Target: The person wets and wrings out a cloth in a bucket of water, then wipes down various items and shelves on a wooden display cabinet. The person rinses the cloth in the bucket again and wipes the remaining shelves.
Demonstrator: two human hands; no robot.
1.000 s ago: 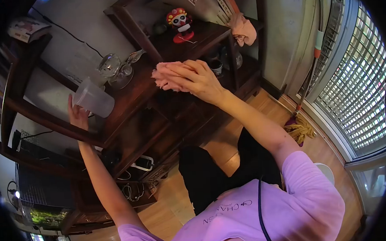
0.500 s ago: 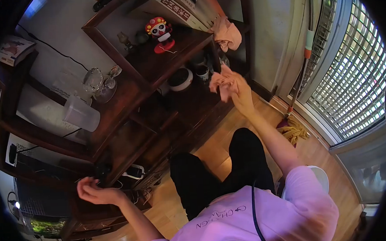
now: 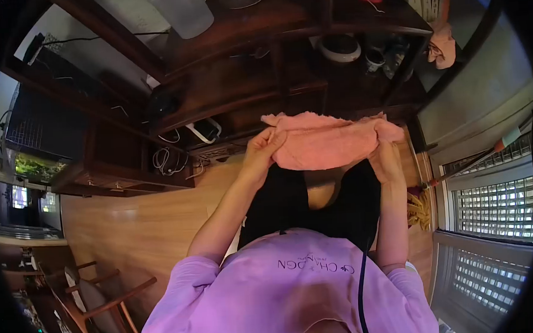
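A pink cloth (image 3: 325, 144) is stretched out between my two hands, above my knees and in front of the dark wooden shelf unit. My left hand (image 3: 261, 153) pinches its left end, thumb on top. At the other end, my right hand (image 3: 386, 154) is closed on the cloth, some of its fingers hidden behind the fabric. The cloth hangs as a wide folded band with a ragged upper edge.
The dark shelf unit (image 3: 238, 89) holds a translucent plastic container (image 3: 183, 13), a white round object (image 3: 340, 48) and a glass jar (image 3: 374, 58). Another pink cloth (image 3: 442, 47) hangs by the books. A mop (image 3: 419, 210) leans at right; a wooden chair (image 3: 107, 295) stands lower left.
The cloth was bunched in my right hand and is now spread between both hands. My left hand came from the left and took hold of it. The view has turned left.
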